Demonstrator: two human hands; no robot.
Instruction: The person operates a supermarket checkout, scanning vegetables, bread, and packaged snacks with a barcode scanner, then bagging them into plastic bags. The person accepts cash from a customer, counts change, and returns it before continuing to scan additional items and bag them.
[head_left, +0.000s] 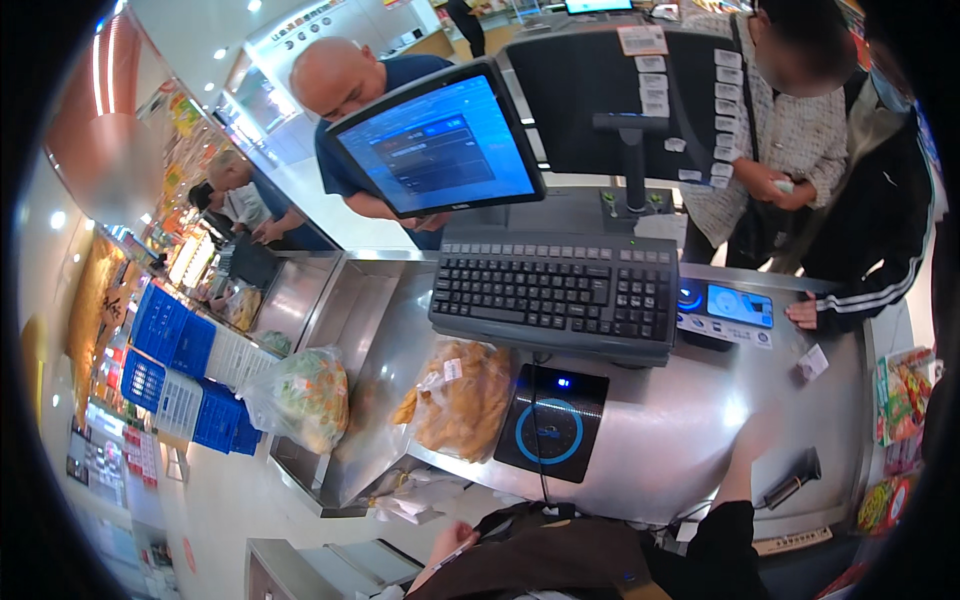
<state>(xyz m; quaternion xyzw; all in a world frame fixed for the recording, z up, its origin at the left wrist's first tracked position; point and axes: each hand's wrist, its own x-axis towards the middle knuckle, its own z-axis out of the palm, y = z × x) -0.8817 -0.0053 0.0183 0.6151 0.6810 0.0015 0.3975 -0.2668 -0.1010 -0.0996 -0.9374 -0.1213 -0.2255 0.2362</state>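
My left hand (454, 540) is low, near my dark apron at the counter's edge; I cannot tell whether it holds anything. My right hand (761, 435), blurred, reaches over the right part of the steel counter (645, 435), above a dark handheld scanner (791, 480). Its fingers are too blurred to read. A black scale-like pad with a blue ring (551, 427) lies in front of me. Left of it rests a plastic bag of golden-brown food (465, 397); farther left is a bag of vegetables (315, 397). A keyboard (559, 289) stands behind the pad.
A lit monitor (442, 146) and a dark one with stickers (622, 105) rise behind the keyboard. A payment device (724, 304) and a small packet (811, 364) are at right. People stand across the counter; one person's hand (802, 311) touches its edge. Blue baskets (161, 322) are stacked left.
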